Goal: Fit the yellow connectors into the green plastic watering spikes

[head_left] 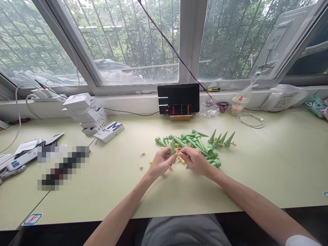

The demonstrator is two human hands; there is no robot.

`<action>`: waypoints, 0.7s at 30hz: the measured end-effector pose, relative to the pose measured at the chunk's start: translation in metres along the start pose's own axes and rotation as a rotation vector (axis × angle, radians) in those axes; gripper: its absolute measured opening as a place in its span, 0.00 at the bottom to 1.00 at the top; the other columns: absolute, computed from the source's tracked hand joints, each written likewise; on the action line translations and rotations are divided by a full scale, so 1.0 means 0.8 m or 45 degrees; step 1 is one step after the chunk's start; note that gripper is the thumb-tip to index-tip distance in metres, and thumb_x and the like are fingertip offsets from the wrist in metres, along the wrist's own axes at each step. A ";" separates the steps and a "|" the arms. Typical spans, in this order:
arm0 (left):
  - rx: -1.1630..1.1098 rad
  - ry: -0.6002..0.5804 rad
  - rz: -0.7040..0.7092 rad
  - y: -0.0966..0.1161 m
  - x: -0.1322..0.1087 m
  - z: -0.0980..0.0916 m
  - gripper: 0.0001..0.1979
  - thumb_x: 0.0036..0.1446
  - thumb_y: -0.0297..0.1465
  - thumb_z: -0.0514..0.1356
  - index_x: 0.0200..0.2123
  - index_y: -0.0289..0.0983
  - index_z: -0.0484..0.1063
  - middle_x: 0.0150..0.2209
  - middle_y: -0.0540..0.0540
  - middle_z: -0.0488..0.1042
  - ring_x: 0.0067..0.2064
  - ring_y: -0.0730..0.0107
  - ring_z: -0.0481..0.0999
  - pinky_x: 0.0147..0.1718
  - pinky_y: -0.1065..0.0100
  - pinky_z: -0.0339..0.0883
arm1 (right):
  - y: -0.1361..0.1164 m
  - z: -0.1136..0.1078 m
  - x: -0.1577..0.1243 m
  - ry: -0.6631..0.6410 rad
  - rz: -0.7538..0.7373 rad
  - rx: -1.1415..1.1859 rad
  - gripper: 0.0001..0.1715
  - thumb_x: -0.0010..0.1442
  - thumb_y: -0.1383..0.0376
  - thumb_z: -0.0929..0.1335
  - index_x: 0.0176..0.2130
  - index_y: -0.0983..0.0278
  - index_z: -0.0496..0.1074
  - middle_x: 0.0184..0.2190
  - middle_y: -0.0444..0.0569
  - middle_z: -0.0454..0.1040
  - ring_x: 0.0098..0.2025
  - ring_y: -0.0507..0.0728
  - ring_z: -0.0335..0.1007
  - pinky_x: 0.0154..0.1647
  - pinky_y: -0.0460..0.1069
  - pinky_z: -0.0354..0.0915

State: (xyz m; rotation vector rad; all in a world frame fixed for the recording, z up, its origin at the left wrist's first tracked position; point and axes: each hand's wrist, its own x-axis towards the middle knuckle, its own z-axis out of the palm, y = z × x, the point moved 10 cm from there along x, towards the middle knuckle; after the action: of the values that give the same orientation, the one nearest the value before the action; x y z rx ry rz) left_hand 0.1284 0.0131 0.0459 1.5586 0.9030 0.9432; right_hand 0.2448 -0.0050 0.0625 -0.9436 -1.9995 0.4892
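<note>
My left hand is closed around a green plastic watering spike, held upright with its point up. Close beside it, my right hand pinches a small yellow plastic valve against the lower part of that spike; the fingers partly hide it. Behind and around my hands lies a pile of green spikes, with small yellow pieces among them. A few loose yellow pieces are scattered left of my left hand. Several spikes with yellow pieces fitted stand point up at the right of the pile.
A phone leans on a black panel at the back. White boxes are stacked at the left, one box lying apart. Right of the panel stand a bagged cup and a coiled white cable.
</note>
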 end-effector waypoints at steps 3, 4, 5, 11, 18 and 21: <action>0.007 -0.008 0.000 0.000 0.000 0.001 0.17 0.58 0.45 0.63 0.37 0.34 0.75 0.32 0.45 0.72 0.30 0.70 0.70 0.25 0.71 0.65 | -0.001 0.000 0.000 -0.014 0.001 -0.024 0.19 0.72 0.57 0.59 0.32 0.62 0.66 0.24 0.44 0.67 0.24 0.51 0.59 0.26 0.47 0.56; 0.009 -0.014 0.001 0.000 0.000 0.002 0.17 0.58 0.44 0.63 0.37 0.35 0.75 0.33 0.45 0.72 0.30 0.70 0.70 0.25 0.71 0.65 | -0.002 0.000 0.000 -0.017 -0.001 -0.030 0.20 0.72 0.57 0.58 0.31 0.62 0.66 0.23 0.43 0.66 0.23 0.51 0.58 0.26 0.47 0.56; 0.008 -0.023 0.003 0.001 0.000 0.003 0.17 0.58 0.44 0.63 0.38 0.35 0.75 0.33 0.45 0.72 0.30 0.70 0.70 0.25 0.71 0.65 | -0.002 0.001 0.001 -0.020 -0.003 -0.037 0.20 0.73 0.57 0.58 0.31 0.62 0.65 0.23 0.43 0.65 0.23 0.51 0.57 0.26 0.47 0.55; -0.006 -0.064 0.003 0.001 0.000 0.007 0.16 0.59 0.43 0.62 0.38 0.35 0.75 0.33 0.46 0.72 0.31 0.71 0.69 0.26 0.71 0.66 | 0.001 0.003 0.000 -0.029 0.004 -0.086 0.26 0.73 0.57 0.56 0.25 0.62 0.59 0.20 0.42 0.61 0.22 0.50 0.53 0.24 0.47 0.52; 0.042 0.023 0.009 0.002 0.001 -0.002 0.17 0.58 0.44 0.63 0.37 0.34 0.75 0.31 0.46 0.72 0.29 0.71 0.70 0.25 0.71 0.65 | 0.001 0.002 0.000 -0.009 0.007 -0.001 0.13 0.71 0.58 0.61 0.42 0.63 0.70 0.31 0.47 0.73 0.27 0.52 0.65 0.29 0.47 0.61; 0.061 0.065 0.007 0.003 0.001 -0.007 0.17 0.56 0.45 0.64 0.35 0.35 0.76 0.30 0.46 0.72 0.28 0.70 0.71 0.24 0.70 0.65 | -0.002 0.001 0.000 0.002 -0.020 0.012 0.10 0.71 0.60 0.62 0.44 0.62 0.69 0.35 0.50 0.75 0.30 0.53 0.68 0.29 0.48 0.63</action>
State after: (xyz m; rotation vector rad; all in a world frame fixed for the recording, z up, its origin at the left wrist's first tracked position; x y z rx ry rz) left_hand 0.1240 0.0153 0.0489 1.5848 0.9637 0.9752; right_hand 0.2433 -0.0064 0.0630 -0.9216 -1.9997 0.4888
